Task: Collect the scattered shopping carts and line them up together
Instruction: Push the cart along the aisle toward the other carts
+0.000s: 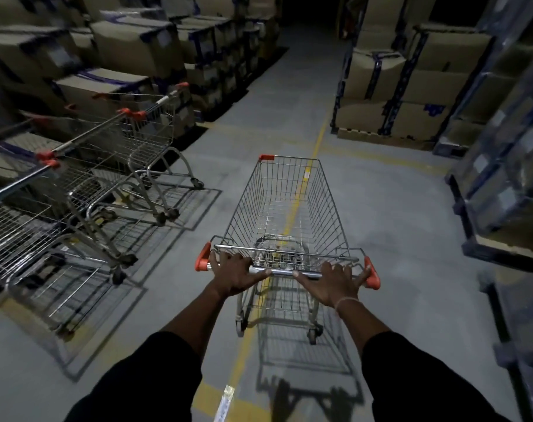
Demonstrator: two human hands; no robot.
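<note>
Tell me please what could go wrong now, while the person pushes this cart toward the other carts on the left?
1. The pushed cart points straight down the aisle, while the row of carts stands to its left, so a sharp turn could hit their wheels.
2. The left hand and right hand lie rather flat on the handle, so steering control may be weak.
3. The aisle is dim, and stacked boxes stand close.

Row of carts [107, 166] stands left of the held cart [285, 208].

Silver cart [286, 208]; orange handle caps [203, 257]; yellow floor line [317, 141].
</note>
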